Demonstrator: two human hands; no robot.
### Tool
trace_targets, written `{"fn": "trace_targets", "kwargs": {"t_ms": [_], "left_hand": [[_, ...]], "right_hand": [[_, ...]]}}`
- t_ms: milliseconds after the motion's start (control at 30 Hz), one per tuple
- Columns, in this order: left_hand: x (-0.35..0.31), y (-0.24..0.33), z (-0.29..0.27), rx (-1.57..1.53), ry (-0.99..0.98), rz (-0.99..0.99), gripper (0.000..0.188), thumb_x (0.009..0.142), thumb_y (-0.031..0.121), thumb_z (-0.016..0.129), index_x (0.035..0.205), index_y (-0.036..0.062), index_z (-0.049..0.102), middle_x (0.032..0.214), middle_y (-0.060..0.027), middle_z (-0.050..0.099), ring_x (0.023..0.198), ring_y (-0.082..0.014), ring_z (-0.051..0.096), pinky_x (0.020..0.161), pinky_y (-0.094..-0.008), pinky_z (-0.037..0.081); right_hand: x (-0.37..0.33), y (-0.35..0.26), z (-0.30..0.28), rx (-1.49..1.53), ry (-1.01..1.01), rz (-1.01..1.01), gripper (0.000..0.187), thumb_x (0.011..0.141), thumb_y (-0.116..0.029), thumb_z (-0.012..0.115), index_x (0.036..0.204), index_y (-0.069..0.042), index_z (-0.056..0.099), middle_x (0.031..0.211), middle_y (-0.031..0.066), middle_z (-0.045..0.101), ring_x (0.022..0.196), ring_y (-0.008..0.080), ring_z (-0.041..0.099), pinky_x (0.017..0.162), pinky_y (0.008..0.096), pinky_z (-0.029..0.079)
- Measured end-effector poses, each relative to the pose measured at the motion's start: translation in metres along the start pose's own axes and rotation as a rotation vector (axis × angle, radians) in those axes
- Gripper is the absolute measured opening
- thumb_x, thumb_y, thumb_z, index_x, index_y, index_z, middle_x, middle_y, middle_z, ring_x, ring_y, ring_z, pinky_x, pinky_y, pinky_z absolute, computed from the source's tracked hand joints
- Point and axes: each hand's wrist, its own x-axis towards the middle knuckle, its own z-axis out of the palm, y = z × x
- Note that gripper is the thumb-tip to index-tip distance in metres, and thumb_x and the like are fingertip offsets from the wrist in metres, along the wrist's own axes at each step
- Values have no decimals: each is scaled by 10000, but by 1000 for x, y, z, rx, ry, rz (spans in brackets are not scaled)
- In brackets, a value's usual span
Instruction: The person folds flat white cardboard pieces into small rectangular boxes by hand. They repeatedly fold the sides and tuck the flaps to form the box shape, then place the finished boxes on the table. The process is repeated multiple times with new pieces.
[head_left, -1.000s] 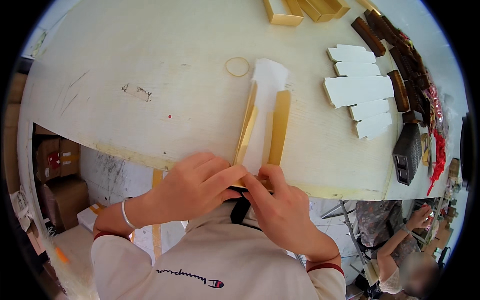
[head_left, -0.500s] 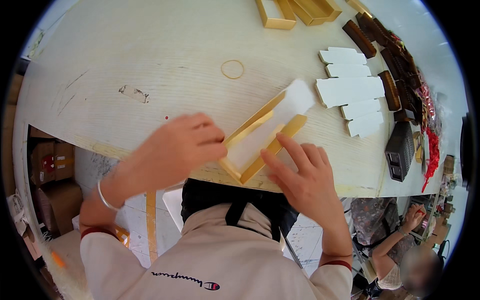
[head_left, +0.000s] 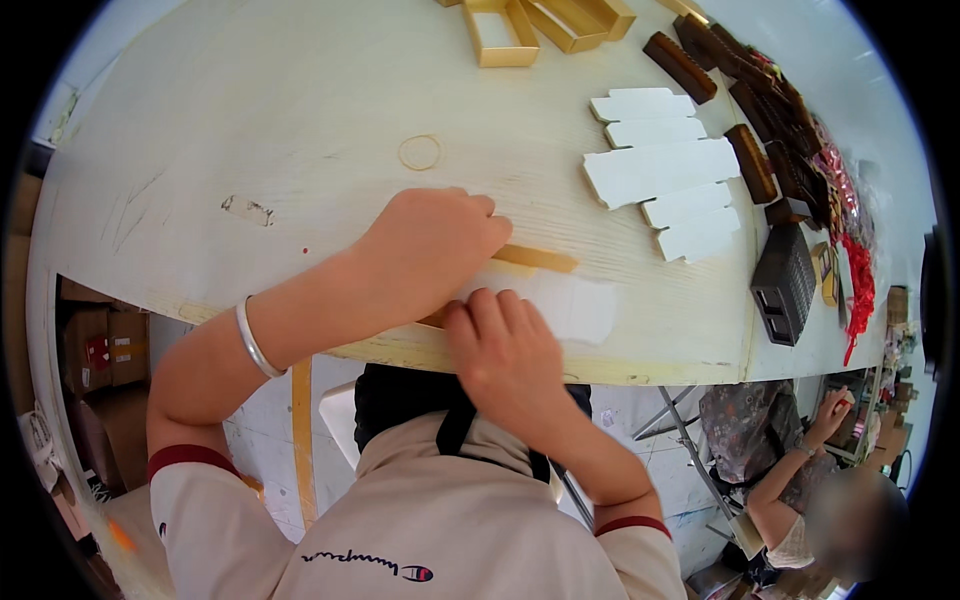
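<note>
A partly folded cardboard box [head_left: 545, 260], gold outside with a white inner face, lies near the table's front edge. My left hand [head_left: 432, 245] reaches across it, fingers curled down over its far gold wall. Below, my right hand [head_left: 508, 360] has its fingers bent onto the near side of the same box. Both hands cover most of the box's left end, so their exact hold on the card is partly hidden. The white end flap [head_left: 588, 308] sticks out to the right, lying open.
A flat white box blank [head_left: 660, 165] lies to the right, beyond my hands. Finished gold trays [head_left: 505, 52] sit at the far edge. A rubber band [head_left: 439, 153], dark brown blocks [head_left: 680, 68], a black perforated box [head_left: 785, 285] and red tassels [head_left: 857, 290] are on the table. Another person's hand [head_left: 830, 418] shows lower right.
The box has turned so its open end points more to the right. My left hand has moved right and over it; my right hand has come left, close to the left one.
</note>
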Motion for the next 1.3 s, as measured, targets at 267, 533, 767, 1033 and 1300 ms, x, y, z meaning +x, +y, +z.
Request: {"fn": "trace_targets", "kwargs": {"t_ms": [267,533,767,1033,1300], "left_hand": [[1,-21,-12,-123,-31,209,331,719,173,760,1003,66,627,943,-87,597,907,-280,574,758,-372,483],[-74,-3,-32,-214,459,-216,523,722,128,783,1213,102,605,1207,-131,538,1029,-284,530,859,-373,458],[-117,44,14,-189,267,-61,417,730,173,798,1104,102,628,1232,-132,533,1042,-297,528,851,-385,453],[-87,26,8,-322,160,60,507,723,454,770,1020,74,612,1235,-124,536,1070,-334,522,888,-426,444],[-71,29,9,-309,312,-67,534,798,330,732,1207,31,564,1130,-128,538,1012,-301,538,850,-388,467]], "right_hand": [[-13,23,-48,509,123,111,364,701,-73,744,1038,-5,625,1074,162,578,941,339,588,794,431,483],[-23,71,-48,464,-98,-68,413,713,-12,693,1110,-56,591,1268,192,516,973,326,582,796,409,497],[-11,76,-56,346,-319,-259,445,677,13,655,1112,-77,629,1177,145,547,1014,290,576,851,378,480],[13,75,-68,599,-270,-62,499,704,-35,683,1190,-57,575,1078,146,556,954,321,575,810,368,484],[74,85,-34,320,-483,10,107,862,-72,620,936,4,605,938,153,553,840,333,603,710,423,494]]}}
